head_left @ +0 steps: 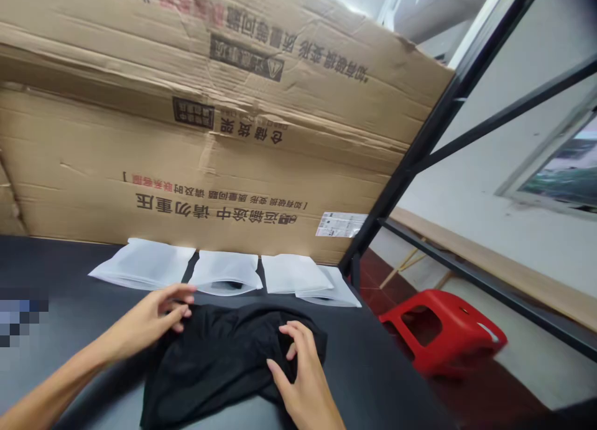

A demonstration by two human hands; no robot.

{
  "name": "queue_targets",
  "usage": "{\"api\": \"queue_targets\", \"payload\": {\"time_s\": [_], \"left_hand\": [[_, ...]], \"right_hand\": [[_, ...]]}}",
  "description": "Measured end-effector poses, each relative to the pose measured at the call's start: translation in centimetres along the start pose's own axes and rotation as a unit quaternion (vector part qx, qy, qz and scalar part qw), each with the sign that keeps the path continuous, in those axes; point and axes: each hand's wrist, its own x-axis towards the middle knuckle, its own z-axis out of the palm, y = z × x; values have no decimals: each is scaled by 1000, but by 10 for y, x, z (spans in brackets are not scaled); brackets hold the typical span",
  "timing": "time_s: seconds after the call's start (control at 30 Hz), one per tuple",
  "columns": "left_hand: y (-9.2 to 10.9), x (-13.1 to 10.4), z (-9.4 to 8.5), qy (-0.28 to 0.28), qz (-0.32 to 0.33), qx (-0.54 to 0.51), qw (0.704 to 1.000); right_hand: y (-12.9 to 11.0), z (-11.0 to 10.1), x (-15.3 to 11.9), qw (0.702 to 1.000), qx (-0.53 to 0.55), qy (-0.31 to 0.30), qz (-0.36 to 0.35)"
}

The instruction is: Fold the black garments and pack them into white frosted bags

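Observation:
A crumpled black cloth [219,361] lies on the dark table in front of me. My left hand [156,315] is at the cloth's upper left edge, fingers curved and apart, with nothing seen in them. Over the right part of the cloth is my right hand [301,371], its thumb and fingers spread and nothing visibly held. Beyond the cloth, white pouches lie in a row: one at the left [147,263], one in the middle with its mouth gaping [227,269], and two overlapping at the right [296,273] [336,287].
Large cardboard sheets [186,162] with printed text stand behind the dark table [373,355]. A black metal frame [410,162] rises at the right. Past it, a red plastic stool [443,330] stands on the floor near a wooden ledge [494,262]. A pixelated patch is at the left edge.

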Motion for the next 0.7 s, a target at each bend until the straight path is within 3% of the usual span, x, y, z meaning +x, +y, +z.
{"api": "queue_targets", "payload": {"time_s": [0.03, 0.07, 0.1, 0.2, 0.27, 0.4, 0.5, 0.6, 0.7], "left_hand": [[2, 0, 0, 49, 32, 19, 998], [4, -2, 3, 63, 68, 48, 995], [8, -5, 7, 41, 102, 84, 990], [20, -16, 24, -125, 171, 182, 960], [25, -18, 32, -155, 191, 219, 944], [23, -10, 27, -27, 176, 279, 944], [15, -4, 17, 48, 146, 334, 930], [6, -3, 15, 61, 126, 368, 919], [5, -5, 19, 53, 107, 343, 932]], "right_hand": [[-2, 0, 0, 1000, -4, -2, 2], [-4, 0, 0, 1000, -11, 0, 3], [-6, -2, 2, 1000, -20, 4, 4], [-7, -17, 14, 999, -41, -7, -2], [-3, -33, 31, 998, -46, -33, -8], [16, -59, 73, 988, -60, -139, 2], [27, -63, 90, 976, -66, -205, 17], [29, -57, 90, 974, -59, -217, -5], [26, -52, 84, 977, -51, -207, -14]]}}
